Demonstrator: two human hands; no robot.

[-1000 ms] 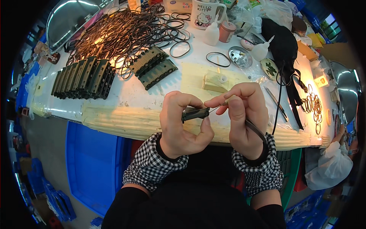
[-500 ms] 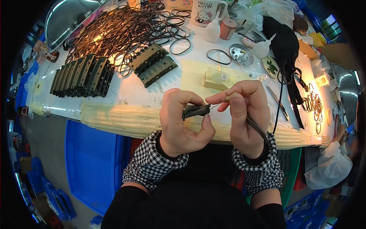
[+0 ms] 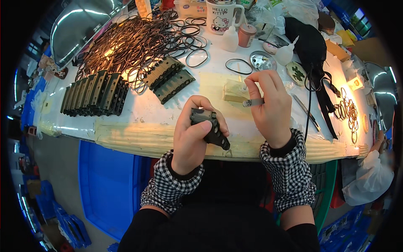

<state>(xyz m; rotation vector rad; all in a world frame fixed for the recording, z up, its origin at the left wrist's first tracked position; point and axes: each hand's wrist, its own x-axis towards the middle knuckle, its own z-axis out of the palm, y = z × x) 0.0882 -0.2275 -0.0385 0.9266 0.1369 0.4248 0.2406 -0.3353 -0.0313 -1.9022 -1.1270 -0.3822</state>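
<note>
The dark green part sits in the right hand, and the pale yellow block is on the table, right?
Wrong hand: the head view shows the dark green part in the left hand. The pale yellow block is on the table.

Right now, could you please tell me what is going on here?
A person works at a cluttered table. The left grip holds a dark green part near the front edge. The right grip has a flat grey tool between its fingers and is at the pale yellow block, though contact is unclear. Similar-looking parts stand in a row on the left, before a heap of dark bands.
</note>
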